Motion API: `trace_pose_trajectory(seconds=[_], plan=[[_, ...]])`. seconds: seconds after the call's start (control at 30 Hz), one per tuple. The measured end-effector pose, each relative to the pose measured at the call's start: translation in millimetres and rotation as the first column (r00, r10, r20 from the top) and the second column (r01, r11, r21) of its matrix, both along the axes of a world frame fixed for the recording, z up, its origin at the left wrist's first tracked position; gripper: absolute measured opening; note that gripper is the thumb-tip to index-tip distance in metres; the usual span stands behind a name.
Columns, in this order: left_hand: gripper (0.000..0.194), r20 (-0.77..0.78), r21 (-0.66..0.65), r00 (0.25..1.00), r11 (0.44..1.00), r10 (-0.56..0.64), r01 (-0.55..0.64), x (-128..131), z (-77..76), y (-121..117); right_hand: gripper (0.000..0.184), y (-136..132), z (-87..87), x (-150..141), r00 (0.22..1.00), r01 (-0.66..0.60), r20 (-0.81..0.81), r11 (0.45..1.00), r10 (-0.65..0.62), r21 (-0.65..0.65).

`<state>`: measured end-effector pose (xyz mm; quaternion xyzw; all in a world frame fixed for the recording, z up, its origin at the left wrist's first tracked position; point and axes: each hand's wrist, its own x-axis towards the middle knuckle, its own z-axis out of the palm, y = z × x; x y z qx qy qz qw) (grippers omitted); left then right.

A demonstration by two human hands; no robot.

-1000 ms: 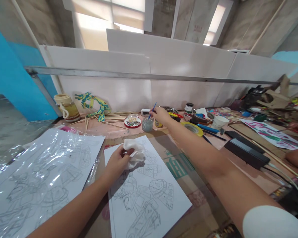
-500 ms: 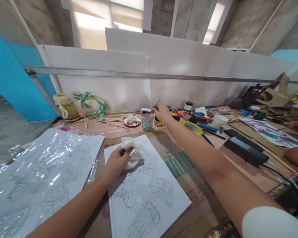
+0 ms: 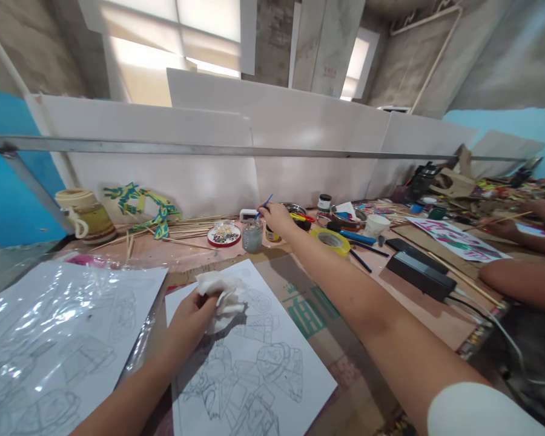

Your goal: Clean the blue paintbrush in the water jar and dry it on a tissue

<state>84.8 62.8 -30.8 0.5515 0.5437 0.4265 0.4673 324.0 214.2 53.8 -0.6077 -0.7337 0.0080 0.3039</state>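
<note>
Cardboard [image 3: 331,339], pencil drawing [image 3: 249,363] flat on top – stray drips could smudge it. Left hand [image 3: 188,324] pinches crumpled tissue [image 3: 222,295] over drawing. Murky water jar [image 3: 252,238] just beyond – sleeve knock might flood everything. Blue brush [image 3: 267,201] clamped in right hand [image 3: 277,218], by jar mouth.

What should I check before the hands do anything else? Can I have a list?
1. Right hand gripping the thin blue tool: ok.
2. Clear jar standing upright: ok.
3. Tool's lower end wet in the jar: cannot tell, too small to see.
4. Left hand holding the white tissue: ok.
5. Whole drawing sheet uncovered: not ok, the tissue and left hand hide part of it.
</note>
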Motion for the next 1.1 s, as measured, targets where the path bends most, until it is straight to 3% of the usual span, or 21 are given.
trace_pose_trajectory(seconds=[0.27,0.57,0.7,0.9,1.1], plan=[[0.047,-0.028,0.044,0.999,0.998,-0.033,0.034,-1,-7.6,4,0.026,-4,0.9,0,0.999,0.005,-0.033,0.999,-0.004,0.048],[0.055,0.157,0.028,0.98,0.993,-0.119,0.116,-5,-1.2,1,0.024,-4,-3.2,0,0.999,0.007,-0.047,0.999,-0.005,0.038],[0.052,0.125,-0.02,0.988,0.995,-0.092,0.095,-5,-3.0,1,0.026,-6,-3.1,1,0.997,0.027,-0.069,0.999,-0.024,0.036],[0.052,0.224,-0.007,0.967,0.992,-0.122,0.127,-1,0.1,-1,0.025,-8,-3.2,2,0.996,0.024,-0.089,0.999,-0.021,0.04],[0.046,0.197,0.004,0.979,0.999,-0.053,0.053,-2,1.3,2,0.021,-9,-6.7,2,0.992,0.004,-0.125,0.999,0.001,0.036]])
